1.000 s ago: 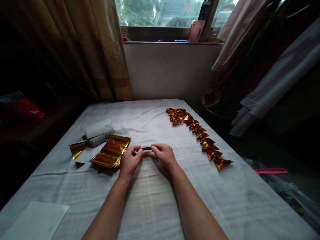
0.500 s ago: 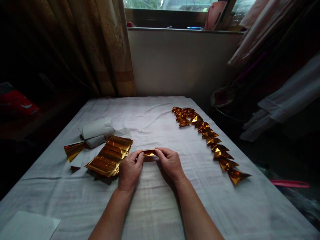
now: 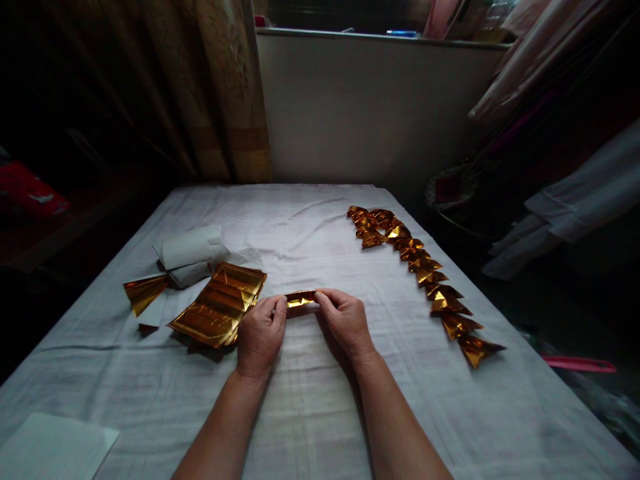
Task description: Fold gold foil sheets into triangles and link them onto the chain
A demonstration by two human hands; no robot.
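Between my two hands is a narrow folded piece of gold foil paper (image 3: 301,300), held lengthwise just above the cloth. My left hand (image 3: 261,333) pinches its left end between thumb and fingers. At the other end, my right hand (image 3: 346,321) grips with the thumb on the near side. A stack of gold foil sheets (image 3: 220,307) lies directly left of my left hand. Along the right side of the table, several folded gold foil pieces (image 3: 445,300) form a curving, overlapping row.
A white cloth (image 3: 310,413) with wrinkles covers the table. White paper wrapping (image 3: 193,250) lies behind the foil stack, beside a loose gold foil sheet (image 3: 146,292). A pale paper sheet (image 3: 57,445) rests at front left. Clothes (image 3: 580,193) hang at right, a curtain (image 3: 220,93) at left.
My view has tilted slightly downward. The foil strip between my hands shows a little more of its face, and my hands are slightly farther apart. Both keep their grip.
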